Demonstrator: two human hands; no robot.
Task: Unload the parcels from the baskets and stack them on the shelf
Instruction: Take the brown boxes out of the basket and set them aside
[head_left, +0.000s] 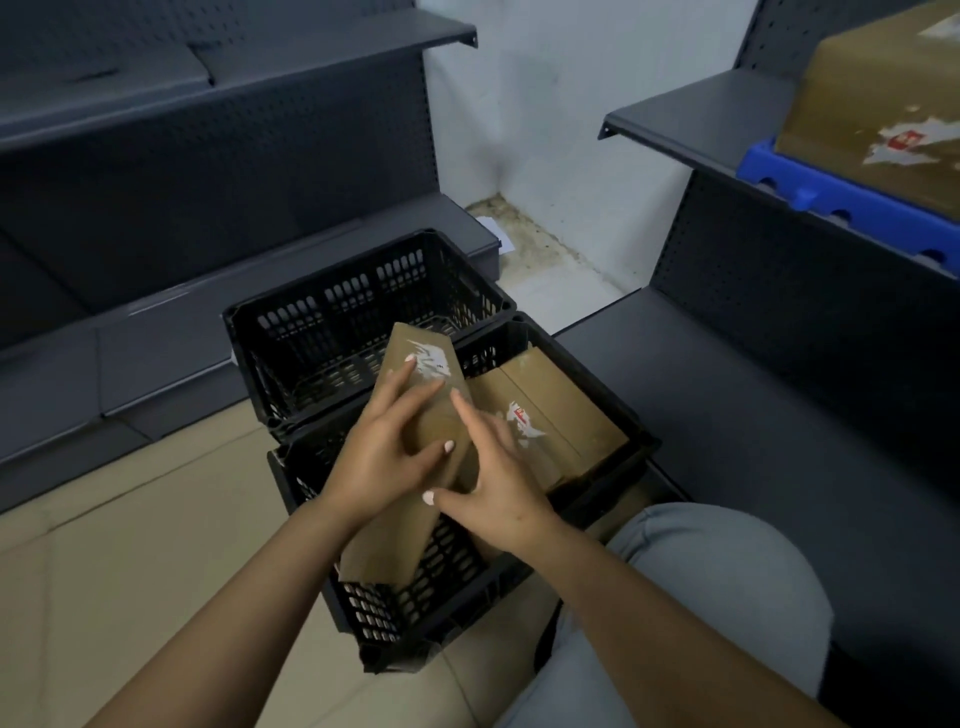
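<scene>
Largest here are the dark metal shelves: the empty lower shelf (727, 395) runs just right of the hands, and an upper shelf (696, 119) well above and to the right already carries a big brown parcel (878, 98) on a blue plastic crate (852, 202). Beyond the hands sits an empty black basket (363, 312); directly beneath them is the near basket (415, 613), which holds a flat cardboard parcel (561, 415) just right of the hands. The left hand (384, 457) lies with fingers spread and lightly curled over a long brown parcel (400, 540), tilted up out of the near basket, while the right hand (498, 493) grips its right edge, fingers down its side. By my reading, one basket is finished, and at least two parcels remain to be shelved.
</scene>
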